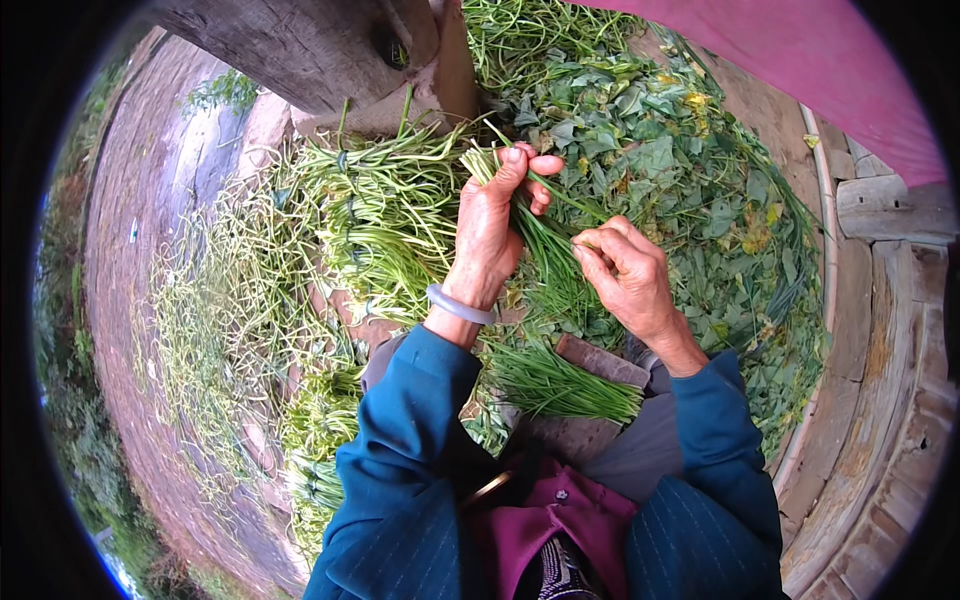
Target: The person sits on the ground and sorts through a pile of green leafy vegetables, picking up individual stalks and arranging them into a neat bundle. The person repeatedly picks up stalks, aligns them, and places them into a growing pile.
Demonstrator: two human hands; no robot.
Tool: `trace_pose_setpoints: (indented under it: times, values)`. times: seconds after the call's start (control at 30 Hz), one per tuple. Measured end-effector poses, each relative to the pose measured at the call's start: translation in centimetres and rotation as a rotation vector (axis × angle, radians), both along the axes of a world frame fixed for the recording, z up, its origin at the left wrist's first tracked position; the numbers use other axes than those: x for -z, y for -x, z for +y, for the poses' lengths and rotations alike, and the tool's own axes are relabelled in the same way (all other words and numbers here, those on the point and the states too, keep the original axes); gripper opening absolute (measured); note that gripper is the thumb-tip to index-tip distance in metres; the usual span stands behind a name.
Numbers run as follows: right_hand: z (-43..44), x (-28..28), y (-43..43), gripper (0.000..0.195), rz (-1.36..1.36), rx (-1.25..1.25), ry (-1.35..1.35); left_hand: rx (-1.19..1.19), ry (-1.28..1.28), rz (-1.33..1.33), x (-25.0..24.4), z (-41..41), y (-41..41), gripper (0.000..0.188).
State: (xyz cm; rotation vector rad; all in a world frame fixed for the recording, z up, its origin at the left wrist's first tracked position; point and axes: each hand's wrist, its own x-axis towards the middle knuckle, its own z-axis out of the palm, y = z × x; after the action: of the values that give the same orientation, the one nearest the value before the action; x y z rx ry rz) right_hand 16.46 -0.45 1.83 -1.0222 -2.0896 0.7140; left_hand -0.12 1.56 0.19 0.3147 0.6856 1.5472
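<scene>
My left hand (491, 217), with a pale bangle at the wrist, is closed around a bunch of green chives (551, 251). The pale cut ends stick out above the thumb and the leaves hang down to the right. One longer green stalk (566, 196) crosses my left fingers and runs to my right hand (634, 274), which pinches it between thumb and fingertips. Below the hands, a loose pile of chives (566, 382) lies in front of my lap, beside a short wooden block (600, 360).
Left of my hands lie tied bundles of pale green stems (375, 225) and scattered loose stems (232, 330). Leafy vine trimmings (675, 172) cover the ground at right. A thick wooden post (315, 52) stands at top left, a plank wall (877, 360) at right. Pink cloth (840, 67) hangs top right.
</scene>
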Motion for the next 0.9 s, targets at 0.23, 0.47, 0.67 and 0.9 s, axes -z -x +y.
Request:
trace_pose_setpoints:
  times: [0.23,0.47,0.67,0.9]
  values:
    - [0.1,0.6,-0.1,0.003,0.139,0.153,0.302,0.045,0.008,-0.063,-0.2,-0.3,-0.6,0.016]
    - [3.5,-0.1,-3.7,0.013,0.546,0.369,0.597,0.104,-0.077,-0.316,0.5,0.0,1.2,0.014]
    - [5.6,-2.4,-8.9,0.016,0.911,0.232,0.615,0.119,-0.186,-0.483,0.0,0.2,2.9,0.01]
    - [8.4,3.3,-13.9,0.031,0.962,-0.072,0.995,0.113,-0.241,-0.485,-0.4,-0.1,4.3,0.012]
